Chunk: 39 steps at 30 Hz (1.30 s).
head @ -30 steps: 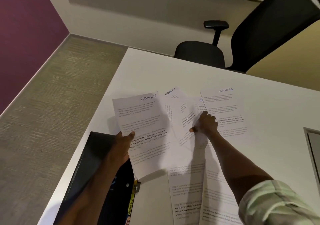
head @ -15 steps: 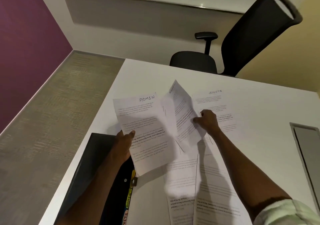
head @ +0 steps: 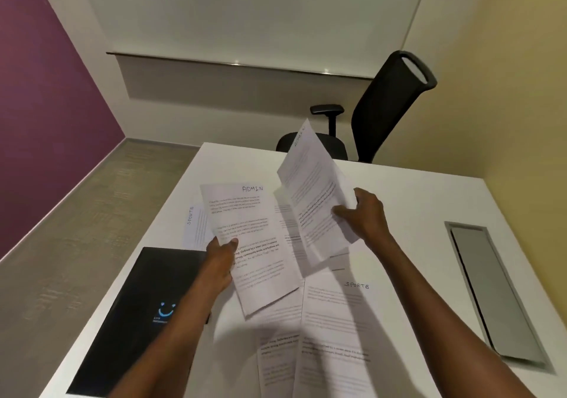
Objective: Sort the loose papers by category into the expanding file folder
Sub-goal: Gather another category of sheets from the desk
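A black folder (head: 144,299) lies under the left hand (head: 221,255), which pinches an ADMIN sheet (head: 257,244). The right hand (head: 365,213) grips another sheet (head: 313,195) lifted above SPORTS papers (head: 334,321).

Your two forearms are showing bare from wrist to the frame's lower edge; your left hand (head: 221,252) and right hand (head: 366,213) are wearing no gloves, rings or watch.
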Tool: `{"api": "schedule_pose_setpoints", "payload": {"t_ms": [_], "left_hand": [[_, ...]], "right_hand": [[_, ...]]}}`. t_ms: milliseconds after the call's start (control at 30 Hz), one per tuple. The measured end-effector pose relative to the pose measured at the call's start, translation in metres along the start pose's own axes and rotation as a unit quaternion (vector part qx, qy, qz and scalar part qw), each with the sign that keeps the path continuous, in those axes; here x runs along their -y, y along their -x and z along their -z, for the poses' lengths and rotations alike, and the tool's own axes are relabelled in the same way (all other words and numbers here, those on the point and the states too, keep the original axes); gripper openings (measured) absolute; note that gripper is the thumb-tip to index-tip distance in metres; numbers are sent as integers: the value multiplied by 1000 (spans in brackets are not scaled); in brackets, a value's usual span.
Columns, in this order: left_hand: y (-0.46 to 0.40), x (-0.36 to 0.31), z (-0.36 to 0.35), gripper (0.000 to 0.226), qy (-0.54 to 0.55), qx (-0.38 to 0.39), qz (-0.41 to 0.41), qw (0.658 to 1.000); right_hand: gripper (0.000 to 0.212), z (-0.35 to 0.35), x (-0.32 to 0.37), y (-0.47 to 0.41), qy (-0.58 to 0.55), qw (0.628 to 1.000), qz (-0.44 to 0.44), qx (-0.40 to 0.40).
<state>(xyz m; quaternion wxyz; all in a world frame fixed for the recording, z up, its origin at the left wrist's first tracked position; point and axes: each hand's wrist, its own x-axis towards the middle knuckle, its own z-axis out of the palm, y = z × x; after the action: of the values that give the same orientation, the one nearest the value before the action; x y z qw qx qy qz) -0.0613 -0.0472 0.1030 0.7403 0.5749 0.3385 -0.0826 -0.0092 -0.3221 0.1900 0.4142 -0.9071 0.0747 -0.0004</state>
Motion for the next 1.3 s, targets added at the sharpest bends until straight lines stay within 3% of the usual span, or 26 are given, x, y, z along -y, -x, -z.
{"api": "schedule_pose_setpoints", "payload": {"t_ms": [167, 333, 433, 567, 667, 767, 933, 1067, 1200, 1300], "left_hand": [[32, 17, -38, 21, 23, 32, 5, 999], [52, 40, -72, 33, 50, 129, 27, 990], [71, 51, -92, 35, 61, 203, 36, 977], [94, 63, -112, 31, 76, 260, 50, 961], [105, 73, -121, 32, 90, 305, 61, 946], [110, 81, -130, 35, 96, 329, 80, 936], [121, 92, -146, 43, 72, 367, 97, 922], [128, 99, -163, 45, 35, 388, 100, 915], [131, 102, -179, 48, 84, 332, 102, 934], [133, 108, -195, 39, -32, 246, 21, 969]], "right_hand": [[34, 44, -6, 44, -222, 973, -43, 37], [36, 57, -48, 76, -308, 942, -109, 72], [46, 60, -83, 91, -288, 944, -133, 93], [93, 79, -108, 111, -160, 966, -166, 117], [71, 107, -125, 118, -111, 975, -151, 123], [73, 129, -142, 115, -154, 964, -172, 134], [61, 129, -166, 118, -290, 902, -233, 219], [39, 123, -184, 124, -403, 859, -225, 220], [41, 128, -203, 124, -372, 894, -206, 138], [25, 136, -208, 131, -305, 928, -205, 57]]}}
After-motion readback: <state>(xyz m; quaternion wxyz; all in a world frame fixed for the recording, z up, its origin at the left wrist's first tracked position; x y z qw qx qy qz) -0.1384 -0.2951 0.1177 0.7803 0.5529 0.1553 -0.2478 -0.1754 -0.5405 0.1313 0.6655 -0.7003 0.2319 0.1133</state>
